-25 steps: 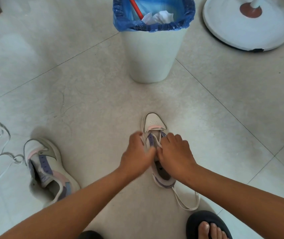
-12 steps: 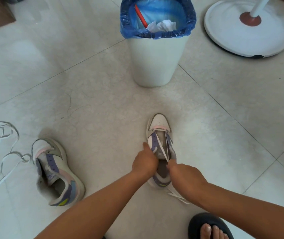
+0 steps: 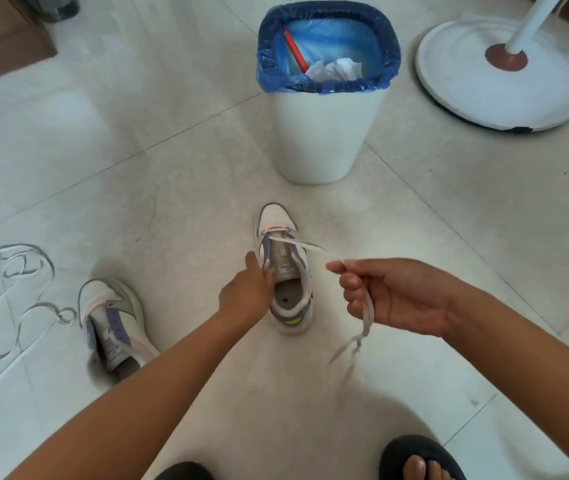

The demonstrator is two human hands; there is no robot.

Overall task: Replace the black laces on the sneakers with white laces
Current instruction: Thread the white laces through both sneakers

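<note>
I've just drawn the white lace (image 3: 305, 244) out to the right through the lowest eyelets of the sneaker (image 3: 285, 271) on the floor; half a second ago my right hand (image 3: 394, 292) was down at the heel. So lacing has only begun. Right grip pinches the lace, raised beside the shoe; left hand (image 3: 246, 292) clasps the sneaker's side, steadying it.

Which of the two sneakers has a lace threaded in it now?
The sneaker in front of the bin, steadied by the left hand; the right hand pulls its lace. The other sneaker shows none.
</note>
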